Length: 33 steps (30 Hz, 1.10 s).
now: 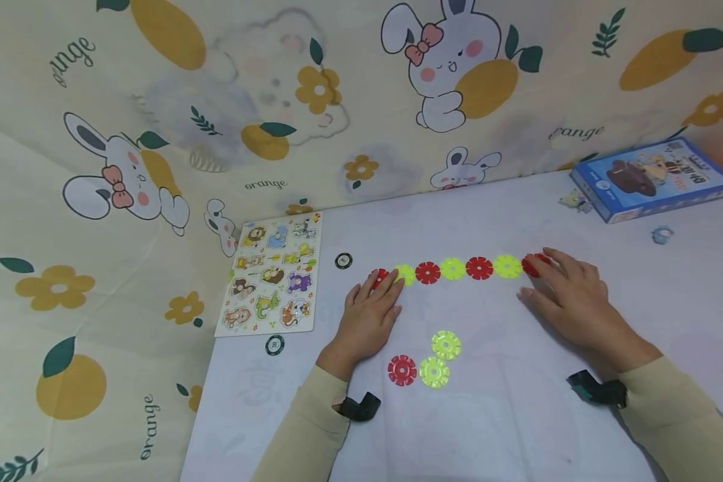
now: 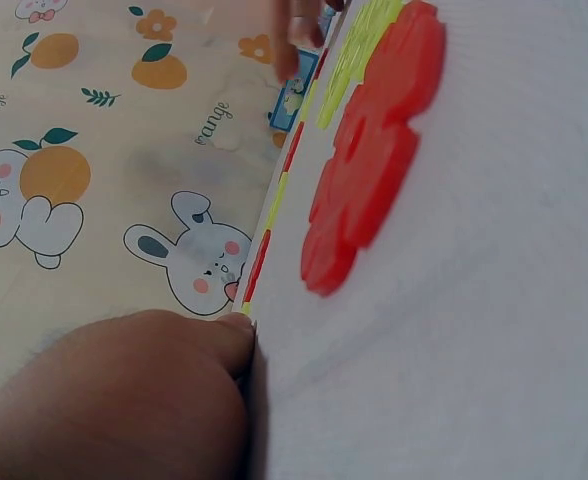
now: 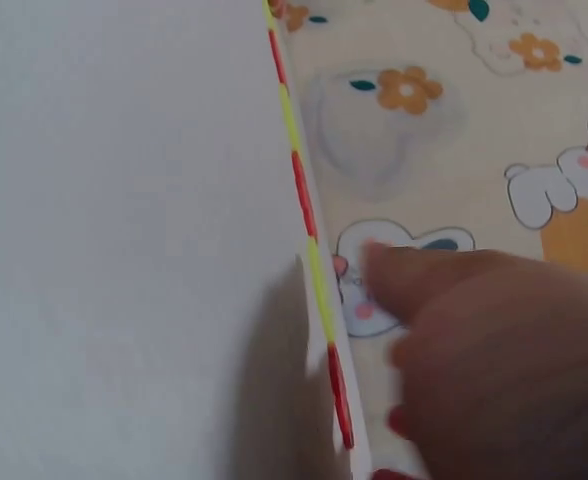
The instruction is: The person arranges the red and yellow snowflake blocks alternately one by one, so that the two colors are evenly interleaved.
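A row of notched plastic discs, red and yellow-green in turn, lies flat across the white table. My left hand reaches to its left end, with straight fingers over a red disc and the edge of a yellow-green disc. At the other end my right hand is over the last red disc, partly hiding it, with thumb and fingers spread apart. Between the hands, one red disc sits mid-row. Nearer me lie a loose red disc and two yellow-green discs, also seen past the left hand in the left wrist view.
An animal picture board lies at the left, with a black round token beside it and another token below it. A blue box sits at the back right near two small figures. A printed cloth hangs behind.
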Available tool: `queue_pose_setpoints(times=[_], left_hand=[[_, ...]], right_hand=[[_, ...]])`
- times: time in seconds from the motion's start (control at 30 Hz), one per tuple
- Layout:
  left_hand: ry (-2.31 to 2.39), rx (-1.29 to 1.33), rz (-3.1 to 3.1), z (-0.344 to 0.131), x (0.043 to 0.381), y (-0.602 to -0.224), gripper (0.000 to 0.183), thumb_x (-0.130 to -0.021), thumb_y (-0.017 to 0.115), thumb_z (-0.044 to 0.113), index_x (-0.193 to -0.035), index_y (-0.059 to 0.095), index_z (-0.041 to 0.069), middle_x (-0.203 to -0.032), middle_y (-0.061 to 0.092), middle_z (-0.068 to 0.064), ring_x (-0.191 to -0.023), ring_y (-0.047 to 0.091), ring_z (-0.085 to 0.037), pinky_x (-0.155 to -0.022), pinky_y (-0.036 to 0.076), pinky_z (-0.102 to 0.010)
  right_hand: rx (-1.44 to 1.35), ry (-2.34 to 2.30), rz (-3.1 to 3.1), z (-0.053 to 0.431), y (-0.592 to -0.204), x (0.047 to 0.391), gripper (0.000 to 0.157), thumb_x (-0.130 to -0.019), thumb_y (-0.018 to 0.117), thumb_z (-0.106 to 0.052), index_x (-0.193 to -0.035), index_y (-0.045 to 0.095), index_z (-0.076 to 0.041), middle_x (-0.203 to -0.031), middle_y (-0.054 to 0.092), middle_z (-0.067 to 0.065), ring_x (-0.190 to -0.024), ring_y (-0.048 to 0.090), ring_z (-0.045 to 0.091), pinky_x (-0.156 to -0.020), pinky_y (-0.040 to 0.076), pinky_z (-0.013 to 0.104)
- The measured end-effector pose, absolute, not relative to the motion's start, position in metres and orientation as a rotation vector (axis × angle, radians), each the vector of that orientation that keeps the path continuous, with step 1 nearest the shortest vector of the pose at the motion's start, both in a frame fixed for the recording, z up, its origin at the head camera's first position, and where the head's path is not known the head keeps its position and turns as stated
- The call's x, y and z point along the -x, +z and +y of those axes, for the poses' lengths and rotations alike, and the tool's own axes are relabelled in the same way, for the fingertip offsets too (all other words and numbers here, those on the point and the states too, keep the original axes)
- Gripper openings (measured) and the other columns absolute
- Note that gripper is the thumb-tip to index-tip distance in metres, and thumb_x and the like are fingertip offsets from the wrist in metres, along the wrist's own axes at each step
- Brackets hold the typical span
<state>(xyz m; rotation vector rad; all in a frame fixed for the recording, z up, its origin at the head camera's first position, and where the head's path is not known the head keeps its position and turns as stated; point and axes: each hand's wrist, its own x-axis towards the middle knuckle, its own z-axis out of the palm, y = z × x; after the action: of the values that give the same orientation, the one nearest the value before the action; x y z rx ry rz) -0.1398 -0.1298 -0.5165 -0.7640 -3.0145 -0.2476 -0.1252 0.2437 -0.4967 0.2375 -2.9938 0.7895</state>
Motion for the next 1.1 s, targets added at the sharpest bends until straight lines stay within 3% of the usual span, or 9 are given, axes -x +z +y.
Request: queue_pose_setpoints(times=[0.03, 0.1, 0.17, 0.27, 0.4, 0.5, 0.63, 0.83, 1.1], left_hand=[[-0.247, 0.764, -3.013, -0.130, 0.140, -0.516, 0.057, -0.100, 0.039, 0.044, -0.153, 0.023, 0.029, -0.159, 0.012, 0.009, -0.144, 0.005, -0.023, -0.111, 0.011, -0.051], [-0.244, 0.764, -3.012, -0.130, 0.140, -0.516, 0.058, -0.100, 0.039, 0.045, -0.153, 0.023, 0.029, -0.159, 0.012, 0.009, -0.144, 0.005, -0.023, -0.111, 0.011, -0.051], [-0.245, 0.765, -3.010, -0.130, 0.140, -0.517, 0.058, -0.100, 0.039, 0.044, -0.153, 0.023, 0.029, -0.158, 0.013, 0.009, -0.144, 0.005, -0.023, -0.111, 0.011, -0.051], [-0.244, 0.764, -3.012, -0.130, 0.140, -0.517, 0.058, -0.100, 0.039, 0.045, -0.153, 0.022, 0.029, -0.159, 0.012, 0.010, -0.144, 0.004, -0.023, -0.111, 0.010, -0.050], [-0.254, 0.764, -3.021, -0.130, 0.140, -0.517, 0.058, -0.100, 0.038, 0.044, -0.153, 0.021, 0.029, -0.159, 0.010, 0.011, -0.144, 0.001, -0.022, -0.111, 0.009, -0.050], [-0.262, 0.765, -3.020, -0.130, 0.140, -0.516, 0.057, -0.100, 0.038, 0.044, -0.153, 0.022, 0.029, -0.159, 0.010, 0.010, -0.144, 0.002, -0.022, -0.111, 0.009, -0.051], [-0.266, 0.763, -3.020, -0.130, 0.140, -0.517, 0.057, -0.100, 0.039, 0.044, -0.153, 0.023, 0.029, -0.159, 0.011, 0.010, -0.144, 0.003, -0.023, -0.111, 0.009, -0.051], [-0.274, 0.765, -3.020, -0.130, 0.140, -0.516, 0.058, -0.100, 0.039, 0.045, -0.153, 0.022, 0.030, -0.159, 0.011, 0.011, -0.144, 0.003, -0.023, -0.111, 0.009, -0.050], [-0.278, 0.769, -3.024, -0.130, 0.141, -0.516, 0.058, -0.100, 0.039, 0.044, -0.153, 0.022, 0.029, -0.159, 0.010, 0.011, -0.144, 0.002, -0.022, -0.111, 0.008, -0.050]], right_hand=[[-0.237, 0.844, -2.968, 0.242, -0.494, 0.124, 0.076, -0.089, 0.065, -0.043, -0.151, 0.031, -0.016, -0.151, 0.021, 0.020, -0.134, 0.013, 0.047, -0.091, 0.024, 0.072], [-0.253, 1.000, -2.898, 0.239, -0.491, 0.122, 0.071, -0.090, 0.065, -0.039, -0.150, 0.032, -0.021, -0.149, 0.028, 0.016, -0.133, 0.024, 0.041, -0.096, 0.037, 0.055], [-0.288, 1.194, -2.840, 0.233, -0.487, 0.119, 0.066, -0.092, 0.065, -0.033, -0.150, 0.033, -0.025, -0.144, 0.036, 0.011, -0.126, 0.037, 0.034, -0.090, 0.046, 0.035], [-0.450, 1.548, -2.727, 0.217, -0.483, 0.111, 0.056, -0.096, 0.059, -0.021, -0.147, 0.035, -0.024, -0.136, 0.046, 0.007, -0.111, 0.054, 0.026, -0.079, 0.047, 0.018], [-0.710, 1.930, -2.622, 0.186, -0.478, 0.099, 0.052, -0.098, 0.051, -0.008, -0.146, 0.035, -0.020, -0.134, 0.049, 0.012, -0.107, 0.057, 0.029, -0.078, 0.053, 0.035], [-0.781, 1.954, -2.693, 0.165, -0.479, 0.091, 0.054, -0.096, 0.057, -0.017, -0.146, 0.036, -0.021, -0.134, 0.049, 0.009, -0.110, 0.055, 0.029, -0.083, 0.051, 0.039], [-0.784, 1.568, -2.931, 0.144, -0.487, 0.085, 0.060, -0.086, 0.072, -0.034, -0.140, 0.049, -0.021, -0.128, 0.050, -0.004, -0.114, 0.049, 0.016, -0.089, 0.048, 0.037], [-0.721, 1.193, -3.037, 0.134, -0.493, 0.085, 0.050, -0.074, 0.084, -0.027, -0.119, 0.062, -0.020, -0.113, 0.049, -0.007, -0.105, 0.046, 0.011, -0.083, 0.050, 0.031], [-0.535, 1.647, -2.984, 0.147, -0.486, 0.090, 0.023, -0.086, 0.074, -0.029, -0.103, 0.059, -0.031, -0.087, 0.061, -0.008, -0.080, 0.057, 0.017, -0.068, 0.052, 0.028]])
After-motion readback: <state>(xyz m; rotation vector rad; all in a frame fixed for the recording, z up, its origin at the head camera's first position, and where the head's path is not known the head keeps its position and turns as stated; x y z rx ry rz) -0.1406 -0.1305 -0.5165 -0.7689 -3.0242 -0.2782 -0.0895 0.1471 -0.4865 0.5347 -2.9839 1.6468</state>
